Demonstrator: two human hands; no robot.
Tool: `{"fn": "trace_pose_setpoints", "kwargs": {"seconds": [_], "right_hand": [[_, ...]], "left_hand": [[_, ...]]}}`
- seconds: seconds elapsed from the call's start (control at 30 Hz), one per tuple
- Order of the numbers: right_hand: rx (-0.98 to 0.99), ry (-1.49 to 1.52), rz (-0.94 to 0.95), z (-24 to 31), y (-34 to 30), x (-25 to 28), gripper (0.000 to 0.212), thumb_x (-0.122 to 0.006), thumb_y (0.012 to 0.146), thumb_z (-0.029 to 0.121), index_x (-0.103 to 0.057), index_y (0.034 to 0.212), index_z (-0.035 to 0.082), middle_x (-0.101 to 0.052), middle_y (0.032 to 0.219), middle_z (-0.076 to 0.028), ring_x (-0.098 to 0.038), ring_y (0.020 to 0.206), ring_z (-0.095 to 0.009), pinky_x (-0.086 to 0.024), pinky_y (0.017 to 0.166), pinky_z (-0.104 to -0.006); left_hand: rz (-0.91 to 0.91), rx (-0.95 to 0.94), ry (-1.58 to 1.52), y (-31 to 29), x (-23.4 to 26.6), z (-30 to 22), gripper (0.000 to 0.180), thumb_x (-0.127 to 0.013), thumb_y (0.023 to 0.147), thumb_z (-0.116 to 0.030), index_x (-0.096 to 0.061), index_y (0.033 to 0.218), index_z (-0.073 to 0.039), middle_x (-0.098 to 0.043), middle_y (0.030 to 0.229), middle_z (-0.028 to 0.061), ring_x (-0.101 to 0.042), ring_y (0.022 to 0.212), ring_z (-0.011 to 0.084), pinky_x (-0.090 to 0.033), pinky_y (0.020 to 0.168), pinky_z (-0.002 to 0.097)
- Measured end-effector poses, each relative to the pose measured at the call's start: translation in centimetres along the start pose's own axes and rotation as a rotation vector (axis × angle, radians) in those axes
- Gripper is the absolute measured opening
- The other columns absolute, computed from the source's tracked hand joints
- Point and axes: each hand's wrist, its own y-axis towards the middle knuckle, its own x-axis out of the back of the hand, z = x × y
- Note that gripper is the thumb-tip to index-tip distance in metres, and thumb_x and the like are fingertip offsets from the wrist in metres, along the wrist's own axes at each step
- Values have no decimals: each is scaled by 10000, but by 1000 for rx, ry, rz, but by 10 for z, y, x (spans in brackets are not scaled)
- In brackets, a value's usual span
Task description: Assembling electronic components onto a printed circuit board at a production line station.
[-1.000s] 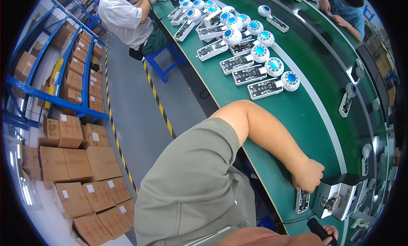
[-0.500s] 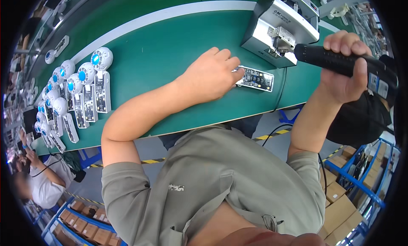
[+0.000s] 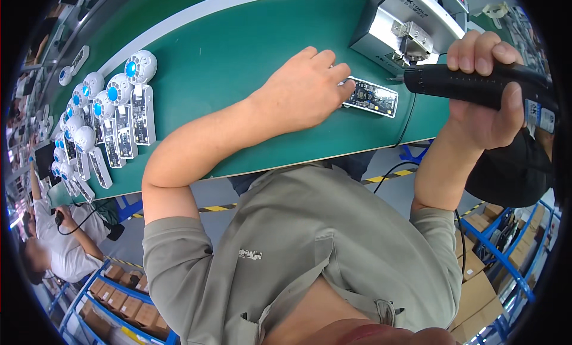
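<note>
My right hand [image 3: 488,110] is wrapped round a black electric screwdriver [image 3: 444,81], its tip pointing left. The tip is close to the front of a grey-and-silver screw feeder [image 3: 381,38] and apart from the board. On the green bench my left hand [image 3: 304,92] has its curled fingers on the left end of a white-edged device with its dark circuit board exposed [image 3: 375,100]. The hand covers that end, so whatever lies beneath the palm is hidden.
Several white devices with round heads, blue discs and bare circuit boards [image 3: 143,116] stand in rows at the left. A black cable [image 3: 410,122] crosses the bench beside the board. A co-worker in white [image 3: 68,244] sits far left. Blue racks hold cardboard boxes [image 3: 146,314].
The screwdriver tip has come away from the feeder's metal outlet and now lies below it, nearer the board. My left hand stays on the device. The whole view has shifted slightly.
</note>
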Motion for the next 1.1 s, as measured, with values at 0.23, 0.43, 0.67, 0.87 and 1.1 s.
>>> {"fn": "trace_pose_setpoints", "kwargs": {"seconds": [0.23, 0.43, 0.67, 0.87, 1.1], "right_hand": [[55, -19, -28, -33, -11, -12, 401, -488, 874, 232, -560, 1198, 6, -513, 869, -96, -486, 799, -201, -432, 728, -316], [22, 18, -32, -47, -7, -20, 342, -498, 865, 212, -568, 1134, 14, -508, 860, -94, -490, 776, -203, -442, 701, -310], [-34, -88, -34, -43, -5, -24, 257, -533, 840, 181, -565, 1048, 34, -503, 838, -89, -490, 773, -197, -443, 702, -300], [-47, -135, -58, -46, -5, -28, 226, -551, 826, 158, -561, 1018, 40, -497, 806, -83, -490, 756, -191, -444, 696, -292], [-96, -196, -109, -42, -4, -37, 237, -539, 839, 147, -574, 1040, 26, -502, 796, -83, -490, 737, -190, -443, 676, -299]], "left_hand": [[-10, -14, 19, 4, 0, -3, 276, -684, 795, -220, -661, 1044, -103, -543, 997, 37, -486, 879, 209, -412, 770, 317], [-12, 19, 12, 0, 1, -2, 256, -672, 801, -220, -671, 1030, -104, -539, 982, 31, -483, 868, 207, -411, 759, 314], [-12, 5, 1, 2, -1, -2, 259, -664, 809, -221, -678, 1040, -105, -545, 992, 28, -484, 867, 203, -412, 756, 312], [-8, 11, 3, 3, -1, -2, 277, -667, 810, -225, -681, 1062, -109, -551, 1004, 26, -492, 878, 202, -415, 761, 310], [-12, 4, 1, 2, -1, -1, 294, -695, 798, -225, -674, 1071, -117, -556, 1017, 26, -505, 894, 206, -420, 781, 312]]}}
